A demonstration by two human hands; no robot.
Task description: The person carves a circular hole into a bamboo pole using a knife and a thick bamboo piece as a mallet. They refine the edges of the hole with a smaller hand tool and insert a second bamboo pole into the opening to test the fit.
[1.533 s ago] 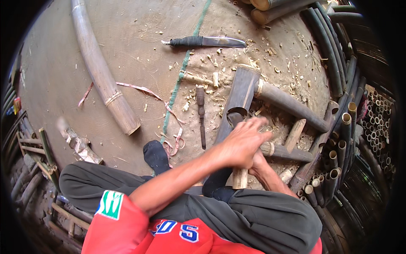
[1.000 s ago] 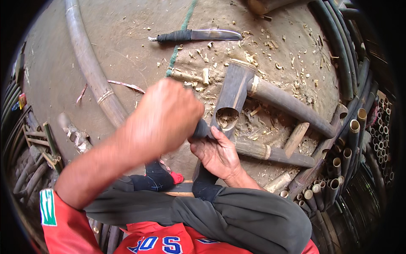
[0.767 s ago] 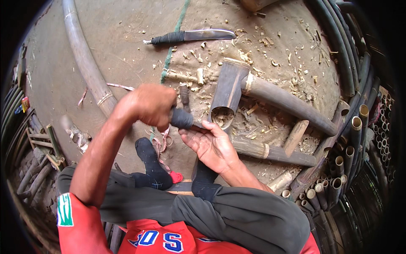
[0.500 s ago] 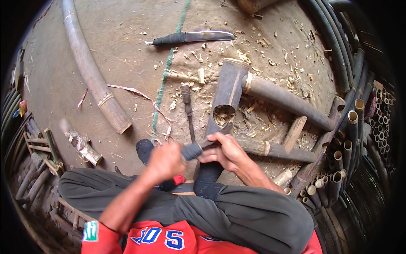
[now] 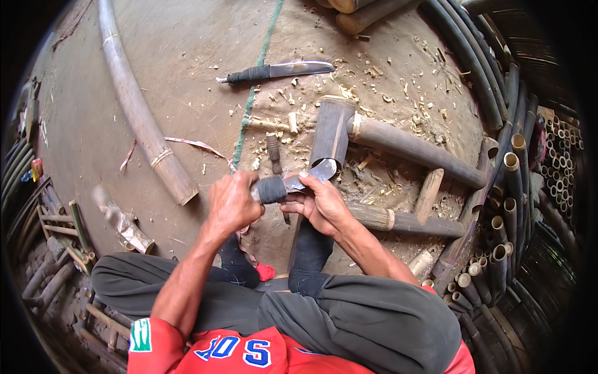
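Observation:
My left hand is closed round the handle end of a curved knife with black wrapping. Its bright, hooked blade points right, and the tip overlaps the cut opening of a dark bamboo tube; I cannot tell whether they touch. My right hand pinches the blade, the thumb on top and the other fingers curled underneath. Just beyond the knife, a tool with a ringed wooden handle lies on the ground, partly hidden by it. Farther off rests a large knife with a black-wrapped handle.
Bamboo pieces joined to the tube form a frame at the right, among pale shavings. A long bamboo pole lies at the left, near a short peeled piece. Bamboo tubes are stacked along the right side.
The knife has turned so the blade's broad, shiny face shows, with its tip farther right. My left hand has moved up and slightly left. My right hand stays at the blade.

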